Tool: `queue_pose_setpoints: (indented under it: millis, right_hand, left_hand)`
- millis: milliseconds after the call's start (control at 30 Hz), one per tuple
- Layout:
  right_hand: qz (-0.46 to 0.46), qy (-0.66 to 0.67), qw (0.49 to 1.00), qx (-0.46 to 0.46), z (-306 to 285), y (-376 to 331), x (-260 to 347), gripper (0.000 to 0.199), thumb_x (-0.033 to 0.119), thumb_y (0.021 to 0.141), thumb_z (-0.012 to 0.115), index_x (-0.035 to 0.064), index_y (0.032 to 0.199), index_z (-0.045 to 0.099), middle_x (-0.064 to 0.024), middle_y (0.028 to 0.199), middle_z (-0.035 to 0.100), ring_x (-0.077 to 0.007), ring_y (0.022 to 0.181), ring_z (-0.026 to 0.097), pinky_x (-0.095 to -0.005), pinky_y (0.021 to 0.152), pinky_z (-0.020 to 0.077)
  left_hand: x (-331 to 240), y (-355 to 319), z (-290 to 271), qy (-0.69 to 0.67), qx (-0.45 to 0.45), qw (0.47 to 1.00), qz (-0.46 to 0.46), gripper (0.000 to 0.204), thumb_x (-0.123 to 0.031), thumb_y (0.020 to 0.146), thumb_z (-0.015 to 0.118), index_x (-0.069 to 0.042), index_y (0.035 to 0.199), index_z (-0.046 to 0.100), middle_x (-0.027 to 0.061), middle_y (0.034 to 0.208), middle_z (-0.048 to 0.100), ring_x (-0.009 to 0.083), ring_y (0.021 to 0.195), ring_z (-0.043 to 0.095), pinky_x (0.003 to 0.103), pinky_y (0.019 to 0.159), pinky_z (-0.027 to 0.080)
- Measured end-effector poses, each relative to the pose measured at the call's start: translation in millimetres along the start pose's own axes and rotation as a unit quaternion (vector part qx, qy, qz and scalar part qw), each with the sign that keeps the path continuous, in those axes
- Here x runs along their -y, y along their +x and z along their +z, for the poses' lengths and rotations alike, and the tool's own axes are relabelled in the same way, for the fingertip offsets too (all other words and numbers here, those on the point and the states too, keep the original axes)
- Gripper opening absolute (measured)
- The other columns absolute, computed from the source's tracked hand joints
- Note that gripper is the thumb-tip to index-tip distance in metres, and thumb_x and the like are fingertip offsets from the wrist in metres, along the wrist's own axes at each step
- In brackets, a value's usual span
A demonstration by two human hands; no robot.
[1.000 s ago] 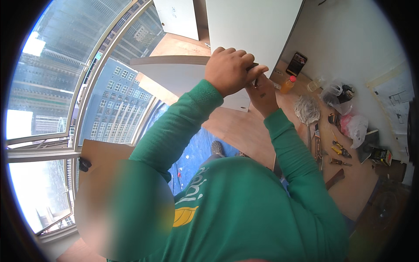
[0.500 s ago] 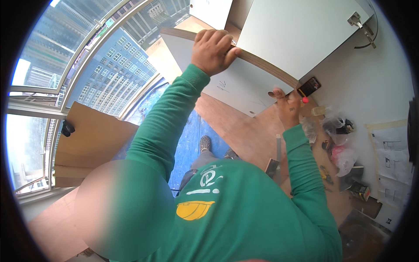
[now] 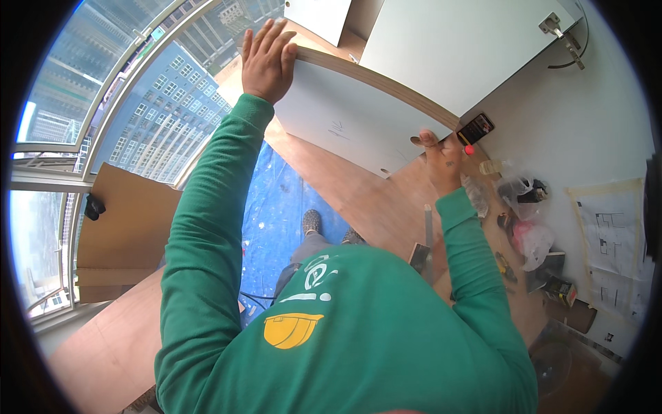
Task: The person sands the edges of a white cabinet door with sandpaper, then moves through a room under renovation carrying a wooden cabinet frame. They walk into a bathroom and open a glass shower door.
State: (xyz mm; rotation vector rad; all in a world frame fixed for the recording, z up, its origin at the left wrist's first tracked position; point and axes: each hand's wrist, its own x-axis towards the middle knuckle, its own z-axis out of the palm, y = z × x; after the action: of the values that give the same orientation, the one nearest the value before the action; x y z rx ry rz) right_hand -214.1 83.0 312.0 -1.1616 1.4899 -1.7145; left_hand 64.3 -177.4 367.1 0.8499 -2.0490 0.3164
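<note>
A white board (image 3: 348, 114) with a bare wood-coloured edge, pencil marks and round holes stands on its long side in front of me. My left hand (image 3: 267, 72) lies against its left end, fingers stretched out and thumb near the top corner. At the opposite end, my right hand (image 3: 445, 162) grips the board, its thumb on the white face beside a hole. The fingers of that hand are partly hidden. Behind the board rises a larger white panel (image 3: 455, 48).
A metal hinge (image 3: 562, 40) sits on the large panel's far right. Beside my right hand are a phone (image 3: 476, 129), plastic bags (image 3: 534, 241) and tools. Blue sheeting (image 3: 272, 200) covers floor at my feet. Cardboard (image 3: 127, 228) leans by the windows at left.
My left hand has slid left along the board's top edge to its end, and its curled fingers have straightened. My right hand stays at the right end.
</note>
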Motion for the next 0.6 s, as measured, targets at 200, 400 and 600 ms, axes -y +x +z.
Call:
queue_pose_setpoints:
  millis: [200,400,600]
  right_hand:
    - [0.007,-0.017,1.0,0.008,-1,0,4,0.051,0.035,0.094,0.075,-0.004,0.122,0.058,-0.0092,0.106,0.067,-0.016,0.094,0.069,-0.0335,0.085,0.0622]
    - [0.004,0.01,1.0,0.005,2,1,2,0.05,0.032,0.096,0.072,-0.0049,0.126,0.056,-0.01,0.11,0.067,-0.0163,0.098,0.068,-0.0333,0.088,0.0609]
    - [0.058,0.287,0.956,0.014,-6,6,-10,0.044,0.016,0.101,0.065,-0.0021,0.138,0.049,-0.0091,0.133,0.06,-0.0169,0.123,0.058,-0.034,0.109,0.0479]
  left_hand:
    - [-81,1,-4,-0.027,0.063,0.992,0.106,0.041,-0.047,0.102,0.052,-0.021,0.132,0.063,-0.0002,0.148,0.055,0.0195,0.144,0.042,0.048,0.126,0.015]
    - [-167,-8,-1,-0.094,0.06,0.984,0.137,0.047,-0.034,0.098,0.06,-0.022,0.143,0.058,0.0012,0.155,0.048,0.019,0.146,0.041,0.049,0.127,0.013]
    - [-231,-32,0,-0.201,0.098,0.954,0.198,0.06,-0.037,0.097,0.06,-0.014,0.151,0.049,0.0029,0.161,0.041,0.0193,0.149,0.037,0.049,0.128,0.009]
